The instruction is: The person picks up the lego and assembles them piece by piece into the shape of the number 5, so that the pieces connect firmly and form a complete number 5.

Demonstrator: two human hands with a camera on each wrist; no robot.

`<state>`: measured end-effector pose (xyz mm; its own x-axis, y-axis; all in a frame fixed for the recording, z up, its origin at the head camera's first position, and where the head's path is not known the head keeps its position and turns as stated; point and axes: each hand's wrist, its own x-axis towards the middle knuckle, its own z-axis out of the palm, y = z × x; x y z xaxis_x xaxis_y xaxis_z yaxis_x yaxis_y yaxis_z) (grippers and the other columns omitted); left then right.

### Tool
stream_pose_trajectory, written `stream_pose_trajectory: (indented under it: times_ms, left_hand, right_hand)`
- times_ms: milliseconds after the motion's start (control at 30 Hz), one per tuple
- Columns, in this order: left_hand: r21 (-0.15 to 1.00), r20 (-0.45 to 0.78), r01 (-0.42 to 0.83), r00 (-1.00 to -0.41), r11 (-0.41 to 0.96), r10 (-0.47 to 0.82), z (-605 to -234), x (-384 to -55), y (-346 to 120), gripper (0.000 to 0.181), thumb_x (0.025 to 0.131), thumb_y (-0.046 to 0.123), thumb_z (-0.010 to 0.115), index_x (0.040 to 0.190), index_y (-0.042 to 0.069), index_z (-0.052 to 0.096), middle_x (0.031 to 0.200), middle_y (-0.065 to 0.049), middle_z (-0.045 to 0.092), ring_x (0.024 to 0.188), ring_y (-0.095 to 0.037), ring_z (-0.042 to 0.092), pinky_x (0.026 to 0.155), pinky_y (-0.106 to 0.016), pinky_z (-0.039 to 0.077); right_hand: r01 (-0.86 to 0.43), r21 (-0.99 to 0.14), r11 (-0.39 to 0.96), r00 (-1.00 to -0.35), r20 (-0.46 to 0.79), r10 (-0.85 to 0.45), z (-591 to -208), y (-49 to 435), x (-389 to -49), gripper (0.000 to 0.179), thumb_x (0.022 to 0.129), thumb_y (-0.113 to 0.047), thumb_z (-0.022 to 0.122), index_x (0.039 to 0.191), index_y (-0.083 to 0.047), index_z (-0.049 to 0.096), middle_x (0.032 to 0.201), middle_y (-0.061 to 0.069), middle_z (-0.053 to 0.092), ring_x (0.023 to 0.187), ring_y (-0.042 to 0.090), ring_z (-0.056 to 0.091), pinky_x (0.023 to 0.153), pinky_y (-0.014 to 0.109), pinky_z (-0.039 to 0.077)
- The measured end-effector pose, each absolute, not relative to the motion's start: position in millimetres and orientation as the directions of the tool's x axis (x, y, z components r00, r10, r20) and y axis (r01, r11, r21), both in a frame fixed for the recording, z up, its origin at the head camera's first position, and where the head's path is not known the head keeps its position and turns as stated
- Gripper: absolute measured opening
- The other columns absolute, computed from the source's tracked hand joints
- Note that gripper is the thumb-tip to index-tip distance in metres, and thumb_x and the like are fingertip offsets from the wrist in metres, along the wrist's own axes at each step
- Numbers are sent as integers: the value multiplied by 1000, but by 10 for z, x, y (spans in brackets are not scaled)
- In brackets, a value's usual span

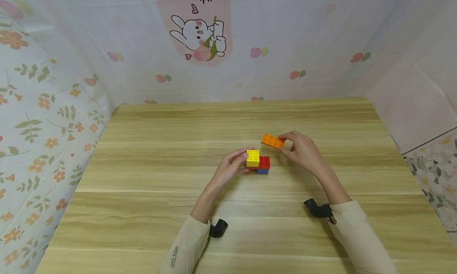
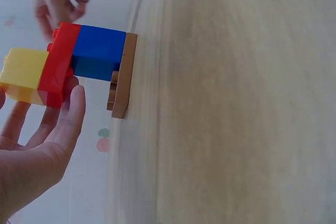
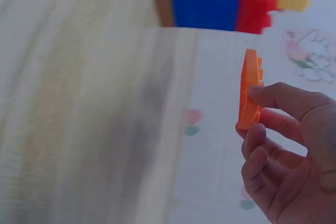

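A small stack of toy building bricks stands near the table's middle. At its base is a flat brown brick [image 2: 124, 77], with a blue brick [image 2: 100, 51] on one end. Across the blue one lies a red brick [image 1: 265, 163], and a yellow brick [image 1: 253, 158] tops its left end. My left hand [image 1: 229, 168] grips the stack from the left, fingers at the yellow and red bricks. Beyond the stack to the right, my right hand [image 1: 302, 151] pinches a flat orange brick [image 1: 272, 141] by its right end, studs up, raised over the table in the right wrist view.
The wooden table [image 1: 150, 210] runs back to a patterned cloth [image 1: 135, 63] with a rabbit drawing. Another flowered cloth [image 1: 43, 147] hangs along the left side. Black curved pieces [image 1: 218, 228] stick out at both sleeve cuffs.
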<state>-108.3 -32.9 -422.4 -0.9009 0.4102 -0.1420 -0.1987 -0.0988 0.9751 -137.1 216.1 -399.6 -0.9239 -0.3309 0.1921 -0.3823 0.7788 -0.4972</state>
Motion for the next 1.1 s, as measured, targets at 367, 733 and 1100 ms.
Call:
stream_pose_trajectory:
  times_ms: [367,733,1100]
  left_hand:
    - [985,-133,-171,-858,-32,496,-4198,-1083,-405,50,99,40,40,143,16,38,145,-9,36,123,-30,44,92,-50,43]
    - [945,-71,-224,-852,-239,518,-4153,-1073,-374,50,98,43,40,141,17,41,145,-5,33,122,-35,41,91,-55,41]
    - [953,-57,-197,-863,-230,502,-4121,-1087,-342,53,99,41,39,142,10,39,146,-4,33,128,-28,38,100,-49,36]
  right_hand:
    - [-488,-508,710,-872,312,-376,-3678,2041,-1188,31,81,-12,72,110,-3,66,99,8,61,56,10,49,46,26,42]
    - [-586,-520,621,-810,378,-448,-3608,2007,-1108,31,80,-9,72,111,-4,67,100,5,62,56,6,46,44,20,41]
    - [-601,-507,618,-798,343,-495,-3605,1945,-1041,31,79,-9,73,110,-7,68,104,5,60,52,5,41,45,20,39]
